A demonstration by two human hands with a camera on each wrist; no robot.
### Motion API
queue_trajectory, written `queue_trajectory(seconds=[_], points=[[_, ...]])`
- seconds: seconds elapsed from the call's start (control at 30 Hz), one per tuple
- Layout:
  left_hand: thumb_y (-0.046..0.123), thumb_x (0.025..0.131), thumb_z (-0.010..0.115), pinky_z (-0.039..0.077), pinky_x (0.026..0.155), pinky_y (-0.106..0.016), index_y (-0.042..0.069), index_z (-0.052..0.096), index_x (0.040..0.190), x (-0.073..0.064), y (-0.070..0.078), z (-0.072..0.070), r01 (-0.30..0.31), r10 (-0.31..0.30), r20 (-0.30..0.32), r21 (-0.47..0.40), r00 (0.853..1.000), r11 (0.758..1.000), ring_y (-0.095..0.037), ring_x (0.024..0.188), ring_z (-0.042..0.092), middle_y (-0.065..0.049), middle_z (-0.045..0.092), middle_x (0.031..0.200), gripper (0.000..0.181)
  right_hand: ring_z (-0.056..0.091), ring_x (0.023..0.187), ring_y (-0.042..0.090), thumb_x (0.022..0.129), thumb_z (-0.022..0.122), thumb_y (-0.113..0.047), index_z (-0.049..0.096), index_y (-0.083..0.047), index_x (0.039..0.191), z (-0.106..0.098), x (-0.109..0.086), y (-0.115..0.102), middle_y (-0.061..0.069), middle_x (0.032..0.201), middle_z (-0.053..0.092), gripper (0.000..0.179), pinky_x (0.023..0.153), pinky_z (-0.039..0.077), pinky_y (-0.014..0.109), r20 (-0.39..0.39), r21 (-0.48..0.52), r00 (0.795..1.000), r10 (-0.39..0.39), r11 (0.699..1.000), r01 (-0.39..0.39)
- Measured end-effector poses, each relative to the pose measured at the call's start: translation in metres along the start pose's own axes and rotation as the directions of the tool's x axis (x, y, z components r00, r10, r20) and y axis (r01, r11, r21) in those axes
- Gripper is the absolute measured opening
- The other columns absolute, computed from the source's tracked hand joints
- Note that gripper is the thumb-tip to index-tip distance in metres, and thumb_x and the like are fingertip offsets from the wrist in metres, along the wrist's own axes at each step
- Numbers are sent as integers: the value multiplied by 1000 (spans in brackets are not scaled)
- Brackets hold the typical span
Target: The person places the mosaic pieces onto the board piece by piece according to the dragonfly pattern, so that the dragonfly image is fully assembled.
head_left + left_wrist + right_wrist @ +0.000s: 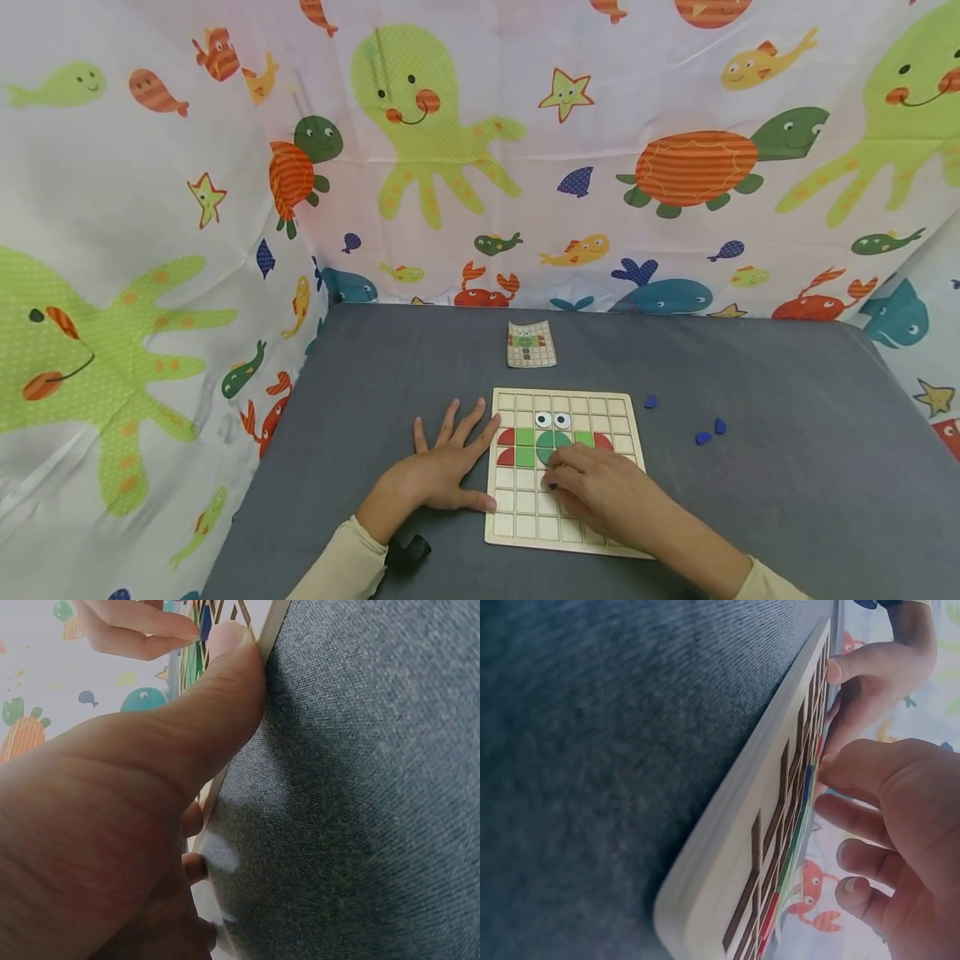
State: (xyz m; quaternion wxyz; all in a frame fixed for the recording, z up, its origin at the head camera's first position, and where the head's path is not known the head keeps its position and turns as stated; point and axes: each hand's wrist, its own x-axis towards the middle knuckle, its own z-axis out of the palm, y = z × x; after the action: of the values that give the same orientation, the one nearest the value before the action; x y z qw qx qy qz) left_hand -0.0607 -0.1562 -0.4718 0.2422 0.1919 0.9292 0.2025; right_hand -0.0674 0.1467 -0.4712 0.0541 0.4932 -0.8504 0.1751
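A wooden grid board (527, 527) lies on the grey table, bearing flat red, green and eye-marked pieces in its cells. My left hand (441, 473) rests at its left side with fingers spread, the thumb touching the edge. Over the middle of the board, my right hand (603, 487) pinches a small dark blue piece (552, 486) just below the green round shape (546, 450). That blue piece (205, 624) also shows at the fingertips in the left wrist view. The right hand and forearm hide the board's lower right part.
Several loose blue pieces (702, 437) lie on the table to the right of the board. Behind it is a small pattern card (532, 354) picturing a similar design. A black object (408, 554) sits near the left wrist. A sea-animal cloth (465, 100) hangs around the table.
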Motion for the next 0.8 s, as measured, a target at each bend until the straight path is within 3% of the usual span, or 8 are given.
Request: queue_trajectory(seconds=[0.27,0.4,0.57,0.8], points=[[65,86,79,-11,110,-86,26,8,173,-3,7,-7,9,-9,17,3,1000,1000,-45,160,-17,-6,-7,179,119,67,104,7,90,87,-22,78,-24,117,-10,-11,12,-11,117,66,29,84,62,32,-46,-8,999,21,1000,-21],[67,85,79,-10,111,-86,28,8,173,-3,8,-6,18,-18,11,17,1000,1000,-43,161,-17,-5,-7,179,119,67,97,7,87,89,-18,77,-22,115,-18,-18,22,-9,116,66,31,77,61,30,-84,-7,996,30,999,-31],[66,86,79,-10,111,-86,28,7,173,-2,8,-7,6,-7,5,13,1000,1000,-44,161,-17,-5,-7,179,119,67,91,6,86,89,-18,78,-20,113,-30,-31,36,-7,114,68,29,71,60,26,-96,-46,989,114,992,-119],[71,85,76,-14,108,-87,32,3,173,-2,1,-2,-20,20,1,-32,1000,999,-43,160,-21,-3,-10,179,120,70,89,10,83,90,-17,77,-19,116,-46,-55,54,-4,113,70,36,64,59,32,-146,-121,955,257,954,-275]])
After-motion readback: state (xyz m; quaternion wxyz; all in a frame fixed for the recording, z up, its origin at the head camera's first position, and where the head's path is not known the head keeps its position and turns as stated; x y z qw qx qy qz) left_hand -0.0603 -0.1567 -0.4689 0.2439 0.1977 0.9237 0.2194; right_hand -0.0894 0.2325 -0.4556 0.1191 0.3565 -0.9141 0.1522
